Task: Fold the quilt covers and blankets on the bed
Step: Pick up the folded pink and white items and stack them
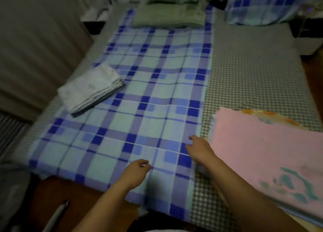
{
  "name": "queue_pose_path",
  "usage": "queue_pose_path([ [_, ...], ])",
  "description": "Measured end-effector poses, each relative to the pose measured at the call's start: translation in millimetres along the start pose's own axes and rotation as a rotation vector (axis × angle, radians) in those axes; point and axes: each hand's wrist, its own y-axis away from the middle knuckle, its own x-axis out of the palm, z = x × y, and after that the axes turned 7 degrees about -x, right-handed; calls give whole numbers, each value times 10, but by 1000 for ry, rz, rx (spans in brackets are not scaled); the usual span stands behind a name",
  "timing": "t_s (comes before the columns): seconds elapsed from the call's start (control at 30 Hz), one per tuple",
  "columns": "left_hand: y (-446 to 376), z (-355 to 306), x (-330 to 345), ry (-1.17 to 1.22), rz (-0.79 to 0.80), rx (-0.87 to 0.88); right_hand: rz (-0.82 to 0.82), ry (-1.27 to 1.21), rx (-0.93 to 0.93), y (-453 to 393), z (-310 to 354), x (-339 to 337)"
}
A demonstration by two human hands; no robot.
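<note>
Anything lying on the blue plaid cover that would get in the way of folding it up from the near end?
Yes. A folded white cloth stack sits on the blue checked quilt cover's left edge, and a folded green blanket on its far end. Both hands reach the near part unobstructed.

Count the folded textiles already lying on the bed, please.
3: a white folded cloth at left, a green folded blanket at the far end, a pink folded blanket at right. Others may be out of view.

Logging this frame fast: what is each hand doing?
Left hand: loosely curled, holding nothing, over the plaid quilt cover.
Right hand: open, fingers on the cover.
</note>
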Motion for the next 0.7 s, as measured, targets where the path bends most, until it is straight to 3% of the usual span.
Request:
queue_pose_path([
  [0.13,-241,885,-882,333,-66,-93,43,-20,-104,-355,1194,347],
  [0.3,-1145,1697,-1693,592,-25,-126,-9,-143,-26,-1240,2315,981],
  [0.47,-2260,2174,-2361,574,53,-177,-1,-333,181,-2226,2946,1944],
  [0.7,-3949,2632,-3597,993,-64,-315,4,-454,308,-2891,3431,2662],
])
